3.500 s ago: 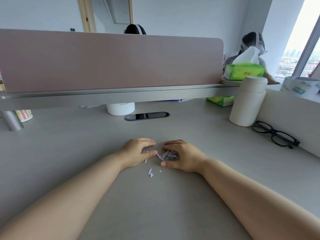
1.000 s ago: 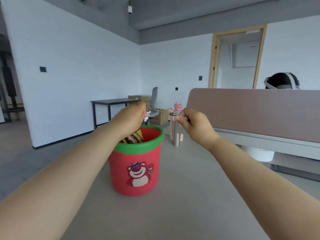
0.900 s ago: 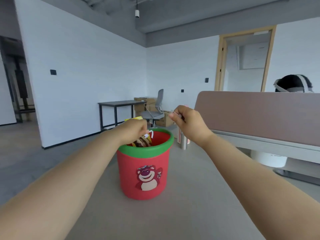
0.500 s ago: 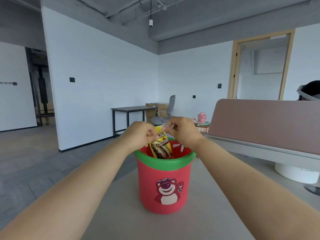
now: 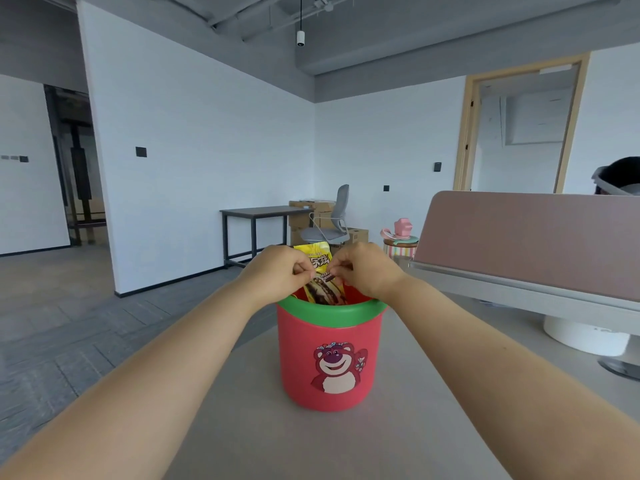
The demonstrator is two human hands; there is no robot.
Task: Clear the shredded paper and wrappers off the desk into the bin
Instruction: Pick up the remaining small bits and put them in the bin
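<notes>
Both forearms reached forward over the grey counter (image 5: 346, 441), the left hand (image 5: 277, 271) and right hand (image 5: 367, 270) meeting just above the bin (image 5: 329, 362). Each grip was pinched tight, fingertips nearly touching; what they pinched was too small to tell, perhaps shredded paper. A pink divider (image 5: 530, 244) stood to the right, white walls beyond. A yellow wrapper (image 5: 317, 263) stood upright inside the red, green-rimmed bin.
</notes>
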